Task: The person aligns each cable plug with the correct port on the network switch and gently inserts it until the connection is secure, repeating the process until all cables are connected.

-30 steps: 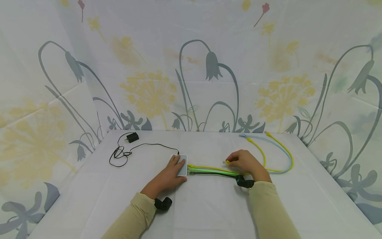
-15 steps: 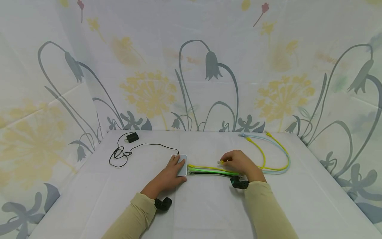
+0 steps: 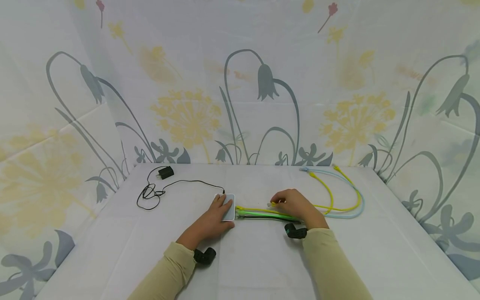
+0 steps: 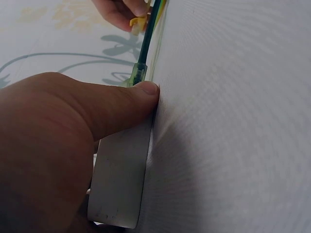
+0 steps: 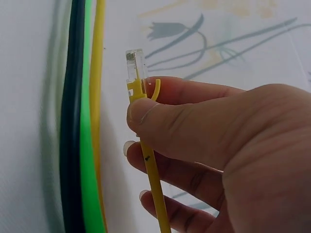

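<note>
A small white network switch (image 3: pixel 228 214) lies flat on the table. My left hand (image 3: pixel 210 221) holds it, fingers over its top and thumb (image 4: pixel 124 104) against its near side. Yellow, green and black Ethernet cables (image 3: pixel 262 215) run rightward from the switch's right side; a clear plug (image 4: pixel 138 74) shows at that end. Just above these cables, my right hand (image 3: pixel 296 205) pinches a yellow Ethernet cable (image 5: pixel 153 179) behind its clear plug (image 5: pixel 135 68) between thumb and forefinger. The plug points left toward the switch, apart from it. The port openings are hidden.
At the back left lies a black power adapter (image 3: pixel 166 172), its thin tangled cord (image 3: pixel 150 192) reaching the switch's far side. A light blue cable (image 3: pixel 363 204) and yellow cable ends (image 3: pixel 348 179) loop at the right. A flower-printed curtain (image 3: pixel 240 108) stands behind the table.
My right hand has moved left toward the switch with the yellow cable's plug, drawing the yellow and light blue loops leftward a little. My left hand and the switch have not moved.
</note>
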